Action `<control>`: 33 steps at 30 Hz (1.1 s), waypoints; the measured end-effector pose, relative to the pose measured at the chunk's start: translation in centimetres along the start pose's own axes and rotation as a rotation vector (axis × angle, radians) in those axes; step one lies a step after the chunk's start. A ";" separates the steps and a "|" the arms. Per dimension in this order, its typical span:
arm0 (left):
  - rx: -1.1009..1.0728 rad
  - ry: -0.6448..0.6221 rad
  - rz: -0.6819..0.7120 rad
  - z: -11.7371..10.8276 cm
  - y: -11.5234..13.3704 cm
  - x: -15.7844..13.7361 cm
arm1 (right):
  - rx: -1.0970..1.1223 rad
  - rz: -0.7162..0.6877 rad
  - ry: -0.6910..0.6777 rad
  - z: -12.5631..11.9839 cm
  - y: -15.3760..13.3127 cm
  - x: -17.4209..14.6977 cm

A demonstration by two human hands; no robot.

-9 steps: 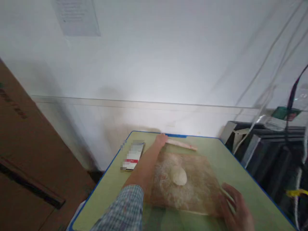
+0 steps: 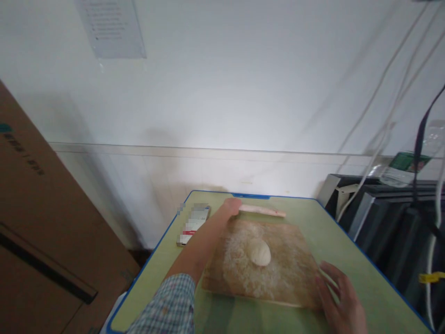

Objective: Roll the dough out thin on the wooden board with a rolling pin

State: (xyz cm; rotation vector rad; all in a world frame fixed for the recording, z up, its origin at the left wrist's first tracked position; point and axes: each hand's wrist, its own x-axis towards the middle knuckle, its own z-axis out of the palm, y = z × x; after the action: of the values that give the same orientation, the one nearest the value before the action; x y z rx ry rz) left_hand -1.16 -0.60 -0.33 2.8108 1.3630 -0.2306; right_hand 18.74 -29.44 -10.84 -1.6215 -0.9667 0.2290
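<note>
The rolling pin [image 2: 262, 211] lies near the back of the pale green worktop [image 2: 316, 222], just beyond the far edge of the wooden board [image 2: 288, 273]. Its long axis runs from left to right, nearly in line with the worktop's blue-trimmed back edge, the bare right end slanting slightly nearer to the person and pointing to the right. The left hand [image 2: 232, 207], at the end of an arm in a checked sleeve [image 2: 174, 301], reaches across the board's left side and covers the pin's left end, its fingers clamped on the pin, though the single fingers are too small to make out. The board is longer from left to right than from front to back and is dusted with flour, its near edge dropping a little toward the right. On it, close to the middle, sits a smooth, rounded lump of dough [image 2: 260, 252], domed on top and slightly drawn out from back left to front right. The right hand [image 2: 344, 297] is at the board's near right corner, thumb and fingers apart; whether they touch the edge cannot be told. Left of the arm, a partly pixelated phone [image 2: 197, 222] lies lengthwise, its far end leaning right.
</note>
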 end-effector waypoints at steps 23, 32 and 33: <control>0.038 0.212 0.040 0.0 2.4 -5.5 | 0.107 0.076 0.012 0.2 -1.9 0.1; -0.040 0.254 -0.040 0.1 1.8 -11.1 | 0.104 0.067 -0.004 0.2 -2.2 -0.1; -0.058 0.248 -0.043 0.3 1.7 -11.9 | 0.103 0.069 -0.004 0.2 -2.2 -0.2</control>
State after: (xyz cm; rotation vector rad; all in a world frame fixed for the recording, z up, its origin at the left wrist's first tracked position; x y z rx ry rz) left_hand -7.12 -11.00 0.92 2.8396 1.4470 0.1618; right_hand 17.50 -29.43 -9.02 -1.5618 -0.8885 0.3237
